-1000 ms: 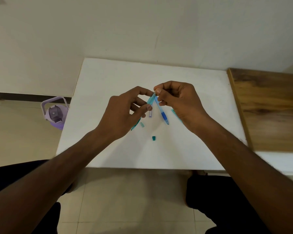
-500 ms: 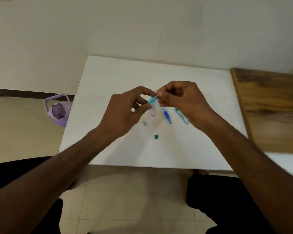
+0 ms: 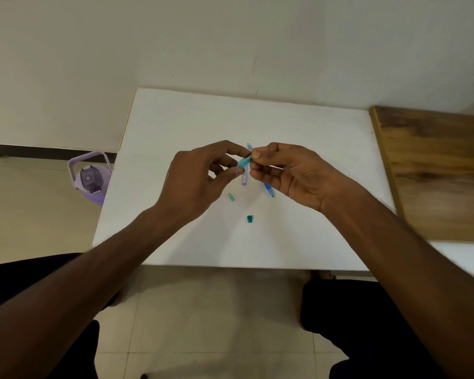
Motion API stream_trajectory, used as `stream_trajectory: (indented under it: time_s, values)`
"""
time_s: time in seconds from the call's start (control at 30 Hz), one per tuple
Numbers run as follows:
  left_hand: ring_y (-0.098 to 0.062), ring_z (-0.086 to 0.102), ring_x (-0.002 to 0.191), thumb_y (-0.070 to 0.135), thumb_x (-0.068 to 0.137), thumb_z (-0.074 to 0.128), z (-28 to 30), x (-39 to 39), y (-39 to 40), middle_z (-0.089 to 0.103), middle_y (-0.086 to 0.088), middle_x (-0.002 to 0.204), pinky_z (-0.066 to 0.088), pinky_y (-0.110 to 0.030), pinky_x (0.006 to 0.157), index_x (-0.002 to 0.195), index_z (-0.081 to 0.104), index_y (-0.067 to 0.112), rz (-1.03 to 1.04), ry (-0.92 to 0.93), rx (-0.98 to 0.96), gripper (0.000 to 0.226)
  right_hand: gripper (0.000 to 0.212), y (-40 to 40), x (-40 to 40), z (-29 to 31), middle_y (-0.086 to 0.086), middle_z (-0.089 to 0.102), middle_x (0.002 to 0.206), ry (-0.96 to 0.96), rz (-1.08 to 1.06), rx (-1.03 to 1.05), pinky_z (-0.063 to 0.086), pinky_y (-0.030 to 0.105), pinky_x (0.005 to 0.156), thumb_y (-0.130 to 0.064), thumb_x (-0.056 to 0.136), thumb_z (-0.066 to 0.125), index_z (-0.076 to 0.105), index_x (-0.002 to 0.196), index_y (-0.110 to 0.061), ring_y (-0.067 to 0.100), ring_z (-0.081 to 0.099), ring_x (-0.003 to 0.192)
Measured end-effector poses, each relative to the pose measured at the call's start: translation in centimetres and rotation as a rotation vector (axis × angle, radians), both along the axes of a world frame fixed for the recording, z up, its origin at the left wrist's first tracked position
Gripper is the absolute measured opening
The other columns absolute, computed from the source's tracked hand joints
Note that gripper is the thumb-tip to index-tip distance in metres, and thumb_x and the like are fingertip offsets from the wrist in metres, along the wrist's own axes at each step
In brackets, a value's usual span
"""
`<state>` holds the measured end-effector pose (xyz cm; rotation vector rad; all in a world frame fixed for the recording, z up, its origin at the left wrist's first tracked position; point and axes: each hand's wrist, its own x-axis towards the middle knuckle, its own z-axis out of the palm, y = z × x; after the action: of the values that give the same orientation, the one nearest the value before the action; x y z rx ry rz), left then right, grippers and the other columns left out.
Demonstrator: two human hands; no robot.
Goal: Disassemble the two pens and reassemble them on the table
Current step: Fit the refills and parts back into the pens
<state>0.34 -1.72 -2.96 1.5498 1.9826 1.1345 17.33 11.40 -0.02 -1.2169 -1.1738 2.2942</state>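
Above the middle of the white table (image 3: 175, 127) my left hand (image 3: 200, 181) and my right hand (image 3: 293, 173) meet, fingertips pinching the same teal pen barrel (image 3: 244, 161). Its lower length is hidden behind my left hand. A pale refill tube (image 3: 245, 177) lies on the table just under the fingertips. A blue pen (image 3: 269, 190) lies partly under my right hand. A small light-teal piece (image 3: 231, 197) and a small dark-teal cap (image 3: 249, 219) rest on the table nearer to me.
A lilac water bottle (image 3: 89, 177) stands on the floor left of the table. A wooden surface (image 3: 435, 170) adjoins the table on the right. A wall runs behind the table. My knees sit below the near edge.
My hands stay joined on the teal barrel, which now shows shorter between the fingertips. The right hand has rolled slightly and now covers the teal piece that lay right of the blue pen.
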Motion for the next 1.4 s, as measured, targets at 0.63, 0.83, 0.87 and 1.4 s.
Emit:
stream_trajectory:
  time_s: [0.63, 0.83, 0.87, 1.4]
  values:
    - [0.002, 0.074, 0.076, 0.042, 0.098, 0.071, -0.4, -1.7, 0.9, 0.078, 0.011, 0.109, 0.048, 0.001, 0.065, 0.137, 0.06, 0.031, 0.188, -0.083, -0.08, 0.043, 0.037, -5.5, -3.6, -5.9, 0.003, 0.072, 0.112, -0.814, 0.659, 1.216, 0.052, 0.026, 0.1, -0.039, 0.099, 0.069, 0.069, 0.129, -0.017, 0.014, 0.067, 0.095]
    - [0.002, 0.075, 0.073, 0.039, 0.099, 0.072, 0.0, -1.6, 0.3, 0.079, 0.012, 0.102, 0.051, -0.002, 0.068, 0.13, 0.065, 0.03, 0.158, -0.104, -0.054, 0.033, 0.015, -4.3, -3.6, -4.3, -0.001, 0.075, 0.098, -0.725, 0.478, 1.228, 0.052, 0.02, 0.092, -0.023, 0.098, 0.072, 0.074, 0.112, -0.018, 0.012, 0.07, 0.09]
    - [0.003, 0.074, 0.073, 0.038, 0.099, 0.072, 0.1, -1.6, 0.2, 0.079, 0.012, 0.1, 0.051, -0.003, 0.068, 0.129, 0.065, 0.03, 0.148, -0.111, -0.047, 0.031, 0.008, -3.6, -3.3, -3.6, -0.005, 0.075, 0.088, -0.632, 0.322, 1.156, 0.053, 0.018, 0.085, -0.021, 0.095, 0.075, 0.076, 0.103, -0.019, 0.008, 0.071, 0.081]
    - [-0.003, 0.076, 0.077, 0.041, 0.098, 0.074, 0.0, -0.5, 0.1, 0.078, 0.015, 0.1, 0.064, -0.029, 0.076, 0.128, 0.065, 0.037, 0.056, -0.008, -0.071, 0.032, 0.011, -0.8, -2.0, -0.7, 0.003, 0.083, 0.095, -0.088, -0.125, 0.6, 0.065, 0.029, 0.081, -0.008, 0.093, 0.077, 0.077, 0.1, -0.016, 0.022, 0.08, 0.091]
